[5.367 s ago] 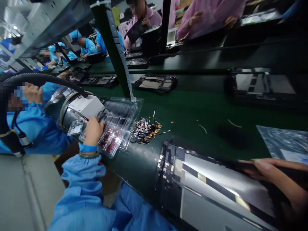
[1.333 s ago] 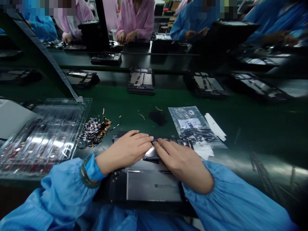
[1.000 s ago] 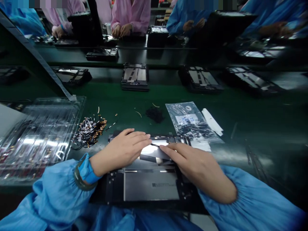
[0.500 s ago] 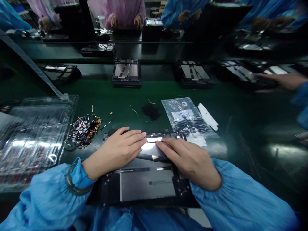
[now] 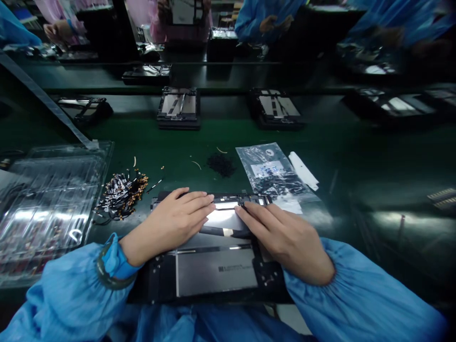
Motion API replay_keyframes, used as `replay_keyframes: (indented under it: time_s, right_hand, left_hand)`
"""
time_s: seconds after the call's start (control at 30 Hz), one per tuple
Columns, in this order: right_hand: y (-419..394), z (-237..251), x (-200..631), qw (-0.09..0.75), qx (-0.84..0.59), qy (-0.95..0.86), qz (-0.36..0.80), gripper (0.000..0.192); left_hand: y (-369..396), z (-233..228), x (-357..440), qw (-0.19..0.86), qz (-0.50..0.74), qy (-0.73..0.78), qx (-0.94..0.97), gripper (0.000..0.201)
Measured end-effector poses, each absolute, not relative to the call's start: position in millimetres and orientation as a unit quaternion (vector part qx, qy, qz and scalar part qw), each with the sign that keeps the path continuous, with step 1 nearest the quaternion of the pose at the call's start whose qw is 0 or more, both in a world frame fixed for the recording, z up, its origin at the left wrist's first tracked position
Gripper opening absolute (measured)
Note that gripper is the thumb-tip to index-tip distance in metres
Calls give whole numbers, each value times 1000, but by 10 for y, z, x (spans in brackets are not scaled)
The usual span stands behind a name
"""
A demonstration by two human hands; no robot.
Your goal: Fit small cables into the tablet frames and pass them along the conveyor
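Green belt-covered desk (image 5: 171,142) fills the head view, and right at its near edge lies an opened tablet chassis (image 5: 213,270), back panel off, silvery battery plate showing. Left hand (image 5: 171,223) lies flat on the chassis' upper left part, fingers stretched out and together, nothing closed in its grip, just pressing down. Right hand (image 5: 285,237) comes in from the other side, index fingertip pressed at the top edge of the chassis beside a thin dark cable (image 5: 221,231); whether anything is pinched under that grip I cannot tell, the fingers look extended rather than curled.

Risk, as I judge it: both hands bear on exposed internals, so a hard or off-centre press could kink the cable or seat a connector crooked. Just left of the chassis sits a loose pile of small gold-tipped connectors (image 5: 121,192), near enough for the blue sleeve (image 5: 71,294) to sweep some off. A clear blister tray (image 5: 46,209) overhangs the near left, and a plastic parts bag (image 5: 272,171) lies just beyond the right fingertips.
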State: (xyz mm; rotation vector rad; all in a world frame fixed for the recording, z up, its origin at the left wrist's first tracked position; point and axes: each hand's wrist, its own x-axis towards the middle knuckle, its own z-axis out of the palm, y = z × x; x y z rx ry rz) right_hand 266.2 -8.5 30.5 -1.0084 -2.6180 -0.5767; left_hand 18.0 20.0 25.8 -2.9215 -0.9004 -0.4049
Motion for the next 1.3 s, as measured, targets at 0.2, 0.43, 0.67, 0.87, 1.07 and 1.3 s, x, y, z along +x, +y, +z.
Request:
replay_keyframes:
  time_s: [0.2,0.43,0.67,0.87,1.07,1.3]
  right_hand:
    - [-99,255,2685,172,-401,-889,-140,29]
    - [35,341,2532,290,-498,-802,157,16]
    - [83,357,2541,285,-554,-757,198,15]
    - [135,249,2572,250,-569,-763,177,15]
    - [135,267,2576,242,-573,-766,164,11]
    - [98,281,2541,206,-573,-786,104,9]
  left_hand:
    - [190,268,209,40,-107,-298,-948,31]
    - [129,306,284,76,-103,-309,-942,30]
    - [139,296,295,80,-120,-308,-940,27]
    - [128,282,269,66,-116,-310,-941,28]
    - [129,277,259,58,-119,-310,-942,28]
    - [141,253,246,46,-134,-310,-940,27]
